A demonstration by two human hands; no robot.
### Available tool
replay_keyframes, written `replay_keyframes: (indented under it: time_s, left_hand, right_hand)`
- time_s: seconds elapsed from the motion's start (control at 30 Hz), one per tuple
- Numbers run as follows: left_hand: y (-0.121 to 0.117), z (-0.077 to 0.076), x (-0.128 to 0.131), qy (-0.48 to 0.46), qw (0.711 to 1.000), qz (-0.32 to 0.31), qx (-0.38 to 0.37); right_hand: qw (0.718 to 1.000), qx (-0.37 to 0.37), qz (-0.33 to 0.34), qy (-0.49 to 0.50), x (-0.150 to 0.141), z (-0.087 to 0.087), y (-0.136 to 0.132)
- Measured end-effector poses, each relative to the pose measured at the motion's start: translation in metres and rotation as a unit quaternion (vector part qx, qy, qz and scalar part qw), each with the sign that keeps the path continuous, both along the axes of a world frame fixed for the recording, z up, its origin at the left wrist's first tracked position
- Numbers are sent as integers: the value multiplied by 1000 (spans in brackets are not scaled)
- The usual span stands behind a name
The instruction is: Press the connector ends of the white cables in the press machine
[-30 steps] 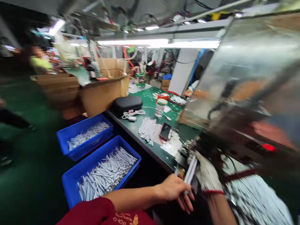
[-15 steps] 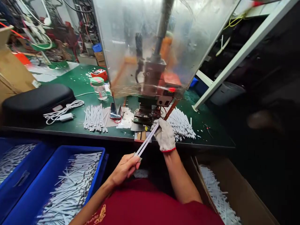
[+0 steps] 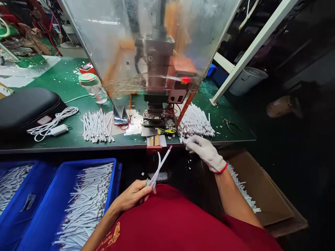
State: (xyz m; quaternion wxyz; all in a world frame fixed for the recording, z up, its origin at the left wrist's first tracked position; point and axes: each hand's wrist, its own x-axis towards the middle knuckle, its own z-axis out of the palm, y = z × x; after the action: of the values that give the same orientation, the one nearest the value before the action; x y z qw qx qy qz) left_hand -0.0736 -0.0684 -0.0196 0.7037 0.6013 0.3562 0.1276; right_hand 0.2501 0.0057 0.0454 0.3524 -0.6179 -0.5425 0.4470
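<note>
Green bench top point(image 3: 235, 120) is stretching across your scene, its near edge running left to right above a dark gap. At near left, two blue bins, the outer bin point(image 3: 15, 223) and the inner bin point(image 3: 62, 181), are holding white strips. Above them on the bench, a black case point(image 3: 28, 104) is filling the left end, with a white charger point(image 3: 59, 129) and its coiled cable lying beside it. A lidded jar point(image 3: 98, 93) is standing farther back; the left strip pile point(image 3: 96, 126) and a phone point(image 3: 120, 116) are occupying the surface nearer you.

Your left hand point(image 3: 136, 194) is clamping the near ends of a few white strips point(image 3: 158, 170), their free ends rising through the open gap below the edge. Beyond, a press point(image 3: 157, 69) is standing behind a cloudy shield point(image 3: 91, 38), and a yellow-and-black handle point(image 3: 167, 131) is lying across its near side.

Your gloved right hand point(image 3: 205, 151) is reaching to the near edge of the right strip pile point(image 3: 197, 120), fingers bunching; you cannot tell whether they are pinching a strip. Pliers point(image 3: 231, 124) are lying farther right, with bare bench around them, and a cardboard box point(image 3: 267, 195) is sitting below, at near right.
</note>
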Motion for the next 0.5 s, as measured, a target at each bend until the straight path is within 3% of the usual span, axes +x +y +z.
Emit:
replay_keyframes:
  time_s: [0.17, 0.33, 0.5]
  left_hand:
    - [-2, -6, 5, 35, 997, -4, 65]
    - [-12, -16, 10, 55, 994, 20, 94]
    - [-21, -20, 14, 52, 995, -9, 79]
  right_hand:
    - [997, -50, 56, -34, -22, -22, -28]
    - [961, -109, 238, -90, -43, -36, -47]
    - [962, -156, 219, 51, -66, -52, -57]
